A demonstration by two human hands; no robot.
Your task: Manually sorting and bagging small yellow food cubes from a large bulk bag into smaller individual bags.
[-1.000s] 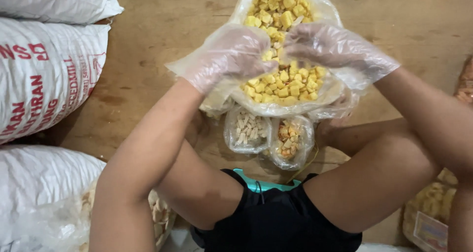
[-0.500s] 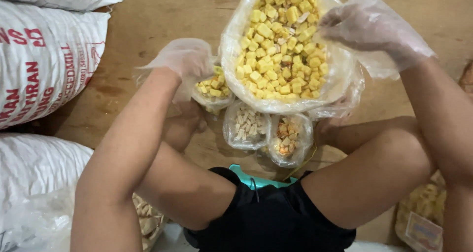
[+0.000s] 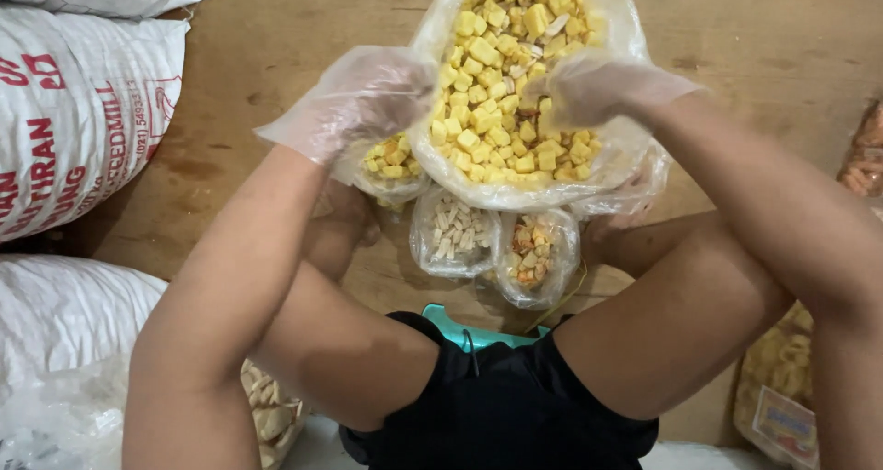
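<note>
Seen from above, seated on a wooden floor with bare knees spread. Left hand, in a loose clear plastic glove, bent down at the wrist and closed around the mouth of a small bag of yellow cubes, just at 9 o'clock of the large clear bag. Right hand, gloved likewise, fingers curled down into the large bag's yellow cubes; whether closed on any, cannot tell. Two more small clear packets at 6 o'clock of the large bag: pale pieces and brownish pieces, side by side. White woven sacks with red lettering stacked at 9 o'clock. Clear bag of ring-shaped snacks with a yellow label at 4 o'clock.
</note>
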